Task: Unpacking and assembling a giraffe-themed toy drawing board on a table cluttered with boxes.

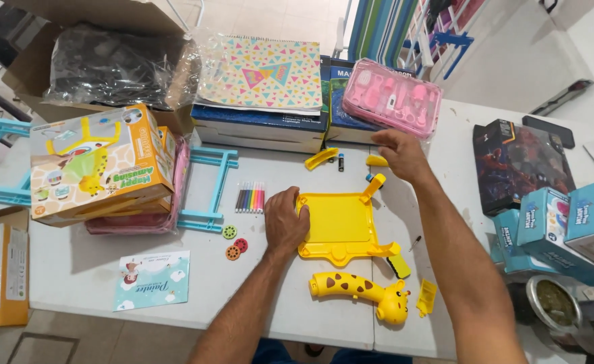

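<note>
Left grip (285, 220) pressing yellow tray (341, 222), right hand (399, 152) over yellow piece (376, 160)

Left hand (285, 219) on yellow tray (341, 222), giraffe toy (361, 291) nearby

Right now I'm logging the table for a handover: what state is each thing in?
Yellow tray: flat, left hand pressing its edge.
Right hand: open, by a small yellow piece.
Giraffe toy: lying on its side.
Markers: lying in a row.
Cardboard box: open.
Pink case: shut.
</note>
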